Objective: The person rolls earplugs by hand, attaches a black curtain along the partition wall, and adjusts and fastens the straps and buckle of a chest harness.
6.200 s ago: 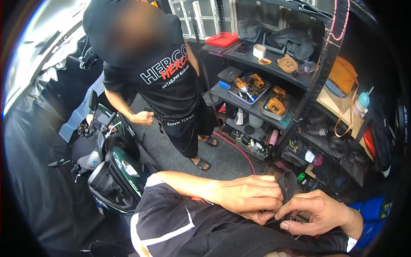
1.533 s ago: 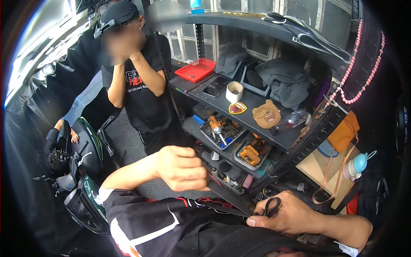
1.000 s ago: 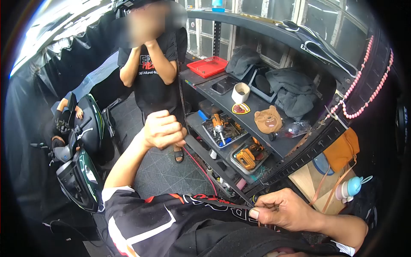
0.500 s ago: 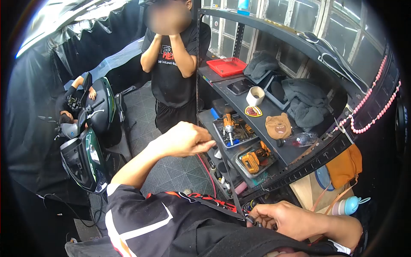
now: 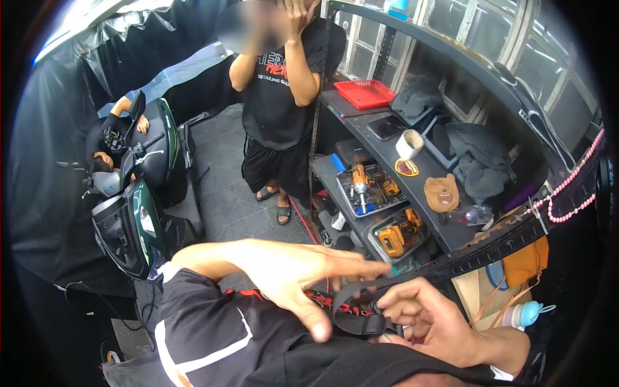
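Note:
A black strap [image 5: 348,302] with a dark buckle [image 5: 373,324] curves in a loop in front of my chest. My right hand [image 5: 429,319] pinches the strap near the buckle, thumb and fingers closed on it. Just left of the loop, my left hand [image 5: 293,277] is open, its fingers stretched toward the right and its thumb pointing down. It holds nothing that I can see. My black shirt [image 5: 222,335] with white lines lies beneath both hands.
A person [image 5: 277,103] in black stands ahead with hands raised to the head. Another person [image 5: 116,135] is behind the green scooter [image 5: 138,219] at left. The shelf [image 5: 361,126] at right holds a red tray [image 5: 364,94], tape roll [image 5: 409,144] and power tools [image 5: 390,238].
My left hand has opened and moved down toward my right hand. The strap, earlier stretched between the hands, now hangs in a loop. The view has shifted, and the standing person's hands are higher.

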Demonstrator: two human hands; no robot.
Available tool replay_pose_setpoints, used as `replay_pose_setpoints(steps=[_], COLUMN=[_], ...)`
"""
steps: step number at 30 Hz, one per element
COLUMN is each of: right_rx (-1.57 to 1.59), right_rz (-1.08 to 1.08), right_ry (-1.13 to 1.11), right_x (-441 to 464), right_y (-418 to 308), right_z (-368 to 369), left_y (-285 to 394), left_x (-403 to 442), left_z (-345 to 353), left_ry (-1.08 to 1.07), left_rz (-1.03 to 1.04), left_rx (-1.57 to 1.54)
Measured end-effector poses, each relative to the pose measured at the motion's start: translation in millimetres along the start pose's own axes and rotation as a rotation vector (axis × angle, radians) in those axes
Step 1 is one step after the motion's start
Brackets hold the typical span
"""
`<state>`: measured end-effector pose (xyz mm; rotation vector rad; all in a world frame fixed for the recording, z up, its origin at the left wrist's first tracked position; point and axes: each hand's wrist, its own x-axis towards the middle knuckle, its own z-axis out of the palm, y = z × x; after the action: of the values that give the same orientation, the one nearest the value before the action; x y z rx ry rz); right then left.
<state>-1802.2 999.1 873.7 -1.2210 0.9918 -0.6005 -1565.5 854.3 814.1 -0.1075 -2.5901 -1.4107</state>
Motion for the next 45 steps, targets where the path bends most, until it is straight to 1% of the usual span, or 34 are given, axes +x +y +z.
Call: replay_pose_setpoints(steps=[1, 3, 4, 5, 7, 8, 9, 11, 12, 13, 15, 16, 17, 19, 20, 21, 23, 25, 27, 28, 29, 31, 32, 33, 35, 36, 37, 38, 39, 40, 41, 43, 44, 45], right_rx=[-0.001, -0.012, -0.041, -0.040, -0.082, -0.168, -0.180, -0.097, -0.195, -0.202, -0.448, -0.557, -0.548, -0.704, -0.698, -0.747, -0.855, -0.902, -1.010, -1.072, -1.092, -1.319, -1.496, -1.507, -1.797, -1.725, -1.749, -1.638, -1.531, -1.603, -1.554, -1.454, -1.375, -1.360], right_rz=[0.001, -0.199, -0.200, -0.205, -0.171, -0.181, -0.170, -0.027, 0.018, 0.025, 0.044, 0.063, 0.081, 0.130, 0.159, 0.130, 0.057, 0.058, -0.158, -0.225, -0.228, -0.453, -0.420, -0.434, -0.436, -0.527, -0.533, -0.663, -0.790, -0.743, -0.757, -0.673, -0.579, -0.557], right_ry=[0.007, 0.031, 0.020, 0.021, -0.084, -0.097, -0.104, -0.110, -0.141, -0.145, -0.226, -0.262, -0.275, -0.279, -0.301, -0.305, -0.313, -0.344, -0.325, -0.278, -0.303, -0.040, 0.067, 0.051, 0.099, 0.102, 0.098, 0.074, 0.040, -0.034, 0.002, 0.147, 0.239, 0.249], right_x=[5.7, 23.0, 31.8, 42.7, 69.1, 80.5, 92.0, 112.8, 124.1, 134.2, 151.5, 158.4, 162.4, 166.7, 168.2, 169.3, 174.2, 179.8, 179.9, 175.8, 170.5, 157.1, 145.7, 140.0, 129.0, 126.3, 125.8, 127.0, 130.2, 131.6, 136.3, 137.6, 137.6, 136.6], right_y=[6.6, 16.9, 11.9, 7.4, -5.5, -15.5, -21.3, -31.3, -34.6, -39.1, -48.6, -60.0, -69.4, -86.4, -92.9, -98.8, -106.5, -106.5, -98.7, -95.5, -95.0, -94.6, -97.5, -104.1, -111.7, -112.9, -116.8, -122.8, -131.4, -150.2, -153.2, -153.9, -146.5, -139.0], right_z=[5.7, 16.5, 23.3, 30.5, 43.0, 51.4, 61.0, 76.9, 80.5, 85.7, 97.8, 105.2, 113.9, 129.4, 134.6, 138.5, 141.5, 143.2, 138.9, 136.3, 135.7, 137.5, 142.8, 143.2, 138.1, 129.2, 119.7, 109.0, 100.2, 99.5, 87.1, 73.6, 67.3, 55.6], left_y=[0.6, 2.2, 5.9, 5.4, 0.1, -3.6, 9.2, 6.8, 5.0, 6.9, 15.4, 17.2, 19.5, 24.9, 23.9, 24.8, 27.5, 26.3, 25.6, 22.1, 23.2, 27.9, 26.2, 23.5, 17.1, 28.4, 48.1, 65.6, 71.5, 75.1, 80.2, 89.5, 83.1, 69.1], left_x=[-12.9, -38.7, -50.6, -61.1, -77.3, -83.9, -97.1, -121.6, -131.4, -141.5, -161.1, -168.5, -173.7, -177.2, -182.2, -186.2, -191.7, -193.4, -191.4, -188.5, -184.9, -172.8, -166.1, -157.8, -141.1, -137.9, -136.8, -136.3, -133.8, -129.0, -123.6, -109.8, -98.7, -86.1], left_z=[-7.7, -23.0, -29.1, -25.7, -17.0, -18.0, -24.7, -36.1, -39.4, -43.0, -47.5, -42.4, -36.7, -44.1, -43.8, -44.9, -47.8, -42.9, -38.9, -35.3, -35.2, -38.6, -39.9, -37.2, -33.0, -38.7, -49.6, -61.0, -68.7, -73.1, -79.1, -92.9, -96.0, -96.0], left_ry=[-0.003, -0.174, -0.232, -0.235, -0.058, 0.038, 0.137, 0.330, 0.471, 0.481, 0.286, 0.236, 0.185, 0.185, 0.218, 0.235, 0.113, 0.181, 0.256, 0.304, 0.335, 0.303, 0.273, 0.294, 0.291, 0.294, 0.277, 0.269, 0.294, 0.331, 0.384, 0.456, 0.450, 0.429], left_rz=[0.006, -0.105, -0.146, -0.149, -0.085, 0.038, -0.127, -0.075, -0.012, -0.010, -0.085, -0.181, -0.276, -0.324, -0.286, -0.285, -0.192, -0.132, -0.178, -0.115, -0.107, -0.143, -0.092, -0.089, -0.017, -0.052, -0.143, -0.229, -0.216, -0.191, -0.236, -0.356, -0.395, -0.435], left_rx=[-0.001, -0.271, -0.295, -0.292, -0.522, -0.361, -0.293, 0.114, 0.157, 0.154, -0.219, -0.348, -0.480, -0.476, -0.527, -0.556, -0.366, -0.347, -0.403, -0.408, -0.402, -0.525, -0.498, -0.490, -0.340, -0.338, -0.287, -0.229, -0.160, -0.131, -0.141, -0.175, -0.221, -0.284])
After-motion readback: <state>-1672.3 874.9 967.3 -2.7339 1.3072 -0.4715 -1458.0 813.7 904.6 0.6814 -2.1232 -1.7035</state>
